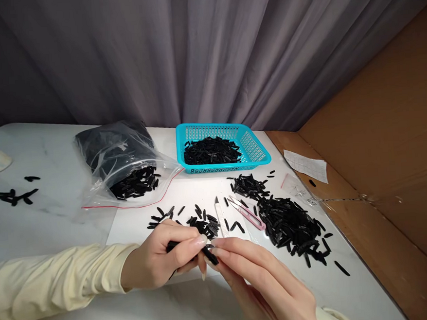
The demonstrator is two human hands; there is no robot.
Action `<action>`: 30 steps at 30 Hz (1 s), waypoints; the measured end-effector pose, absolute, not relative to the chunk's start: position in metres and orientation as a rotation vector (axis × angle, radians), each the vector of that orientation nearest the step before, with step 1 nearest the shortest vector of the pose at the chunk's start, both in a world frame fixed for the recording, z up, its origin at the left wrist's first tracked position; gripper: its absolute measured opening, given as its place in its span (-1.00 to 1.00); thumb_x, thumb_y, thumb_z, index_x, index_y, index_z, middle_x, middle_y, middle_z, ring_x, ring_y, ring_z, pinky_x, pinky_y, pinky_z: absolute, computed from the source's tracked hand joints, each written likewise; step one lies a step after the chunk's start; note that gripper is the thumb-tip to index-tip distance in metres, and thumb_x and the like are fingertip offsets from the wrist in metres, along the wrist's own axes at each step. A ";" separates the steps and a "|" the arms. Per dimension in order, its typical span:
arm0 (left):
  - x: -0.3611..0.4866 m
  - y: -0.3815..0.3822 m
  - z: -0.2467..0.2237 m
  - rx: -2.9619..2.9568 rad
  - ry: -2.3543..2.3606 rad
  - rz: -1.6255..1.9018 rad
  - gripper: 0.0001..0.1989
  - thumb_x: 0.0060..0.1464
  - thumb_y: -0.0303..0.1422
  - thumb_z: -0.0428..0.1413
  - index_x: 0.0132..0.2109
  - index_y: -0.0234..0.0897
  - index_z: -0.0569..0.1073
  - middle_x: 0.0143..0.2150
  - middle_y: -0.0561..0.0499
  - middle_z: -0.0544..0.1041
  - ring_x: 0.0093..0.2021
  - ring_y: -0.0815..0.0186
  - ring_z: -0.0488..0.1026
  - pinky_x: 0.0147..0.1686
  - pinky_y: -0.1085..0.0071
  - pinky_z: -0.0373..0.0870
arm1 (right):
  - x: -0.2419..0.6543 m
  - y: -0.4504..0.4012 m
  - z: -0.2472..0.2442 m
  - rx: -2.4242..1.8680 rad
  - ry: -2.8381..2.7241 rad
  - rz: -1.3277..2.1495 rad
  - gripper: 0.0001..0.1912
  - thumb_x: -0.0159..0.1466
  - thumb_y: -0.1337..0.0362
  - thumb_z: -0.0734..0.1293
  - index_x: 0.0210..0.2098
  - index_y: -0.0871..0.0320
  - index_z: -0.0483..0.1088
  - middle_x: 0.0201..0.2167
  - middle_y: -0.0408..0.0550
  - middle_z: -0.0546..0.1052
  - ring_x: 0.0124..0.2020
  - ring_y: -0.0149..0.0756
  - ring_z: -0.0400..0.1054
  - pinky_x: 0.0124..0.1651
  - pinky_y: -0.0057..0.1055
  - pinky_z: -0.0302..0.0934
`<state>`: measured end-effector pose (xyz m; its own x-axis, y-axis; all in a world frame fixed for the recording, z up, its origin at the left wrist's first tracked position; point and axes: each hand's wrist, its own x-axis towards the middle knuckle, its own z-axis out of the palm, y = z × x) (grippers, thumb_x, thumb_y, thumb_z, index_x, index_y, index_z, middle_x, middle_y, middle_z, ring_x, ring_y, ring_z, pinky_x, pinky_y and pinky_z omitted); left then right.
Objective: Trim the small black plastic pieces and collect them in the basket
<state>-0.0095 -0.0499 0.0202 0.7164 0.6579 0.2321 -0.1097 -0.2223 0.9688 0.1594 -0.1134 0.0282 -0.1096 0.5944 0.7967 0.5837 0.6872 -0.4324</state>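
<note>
Near the front centre of the table, my left hand (pixel 178 250) is closed around several black strips (pixel 210 256) whose ends stick out past the fingertips. My right hand (pixel 258 274) meets it from the right, thumb and fingertips pinched at the strips' ends on a small dark piece. Just beyond the hands lies a loose pile of black pieces (pixel 203 225) on a white sheet (pixel 130 229). A white craft knife (pixel 221 218) and pink-handled snips (pixel 248 213) lie behind my right hand.
A turquoise basket (pixel 221 167) of black pieces stands at the back. An open zip bag (pixel 120 159) of them lies left of it. A big pile (pixel 291 227) spreads at the right, beside a cardboard wall (pixel 388 143). Several pieces (pixel 16 196) lie far left.
</note>
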 end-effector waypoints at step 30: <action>-0.007 -0.059 0.031 1.740 0.414 0.749 -0.60 0.22 -0.47 -0.15 -0.53 -0.34 0.42 -0.69 0.12 0.18 -0.66 0.46 0.13 -0.62 0.53 0.12 | 0.172 -0.120 0.023 -0.765 -1.956 -0.317 -0.82 0.24 0.48 0.28 -0.25 0.18 0.51 -0.38 -0.08 0.62 -0.35 -0.29 0.54 -0.27 -0.56 0.48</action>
